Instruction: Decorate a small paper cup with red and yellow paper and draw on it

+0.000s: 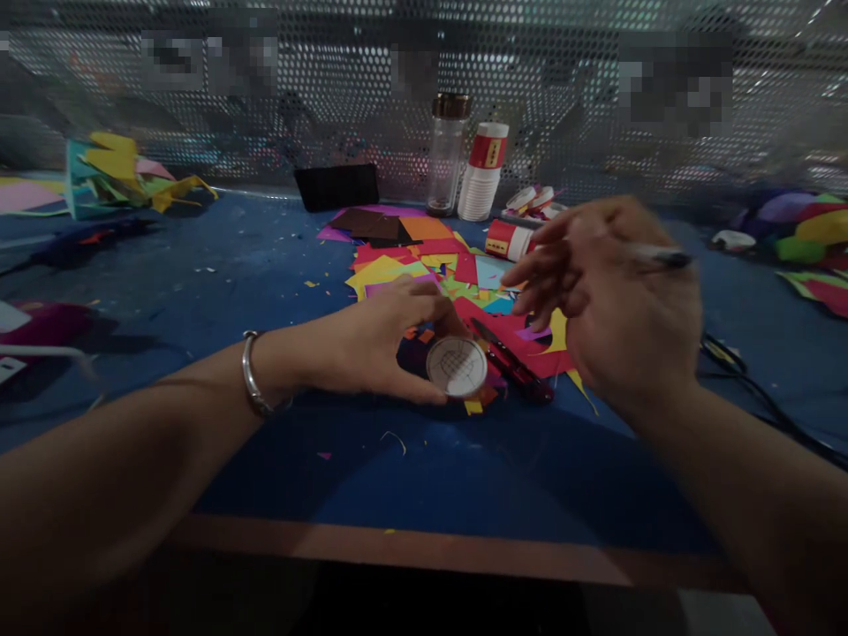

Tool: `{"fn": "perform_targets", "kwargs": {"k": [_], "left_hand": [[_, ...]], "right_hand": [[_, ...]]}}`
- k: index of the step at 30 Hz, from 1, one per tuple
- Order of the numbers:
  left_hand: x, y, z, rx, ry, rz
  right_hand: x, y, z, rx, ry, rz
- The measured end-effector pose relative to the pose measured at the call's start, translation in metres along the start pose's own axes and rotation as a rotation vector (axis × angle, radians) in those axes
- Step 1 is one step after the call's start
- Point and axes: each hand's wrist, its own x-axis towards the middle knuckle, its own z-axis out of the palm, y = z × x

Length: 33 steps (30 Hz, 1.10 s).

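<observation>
My left hand [397, 340], with a silver bangle at the wrist, curves its thumb and fingers around a small white paper cup [457, 367]. The cup's round face points toward me and carries a grid of dark drawn lines. Raised to the right, my right hand [616, 300] is a little blurred. A pen [653, 255] with a white barrel and dark end lies in its grip, while the other fingers are loosely curled. Between the hands, a slim tool with a dark red handle [520, 371] rests on red paper [477, 318].
Coloured paper sheets and scraps [424, 231] spread across the blue table [265, 256]. Behind them stand a black phone-like slab [337, 187], a clear bottle [445, 159] and stacked paper cups [483, 177]. A red-and-white cup [509, 240] lies sideways. Black cable [768, 397] runs at right.
</observation>
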Motion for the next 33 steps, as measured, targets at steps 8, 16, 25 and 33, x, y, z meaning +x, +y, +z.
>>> {"fn": "perform_targets", "kwargs": {"k": [8,16,25,33], "left_hand": [[-0.001,-0.002,0.001,0.349,0.348,0.052],[-0.002,0.004,0.004,0.419,0.414,0.06],[0.002,0.003,0.007,-0.665,0.37,-0.176],[0.005,0.008,0.008,-1.239,0.277,-0.386]], "right_hand": [[0.004,0.004,-0.001,-0.444,-0.256,-0.03],[0.004,0.008,0.001,-0.139,-0.264,0.12],[0.004,0.001,0.002,-0.064,-0.118,0.145],[0.003,-0.002,0.004,-0.07,-0.092,0.127]]}}
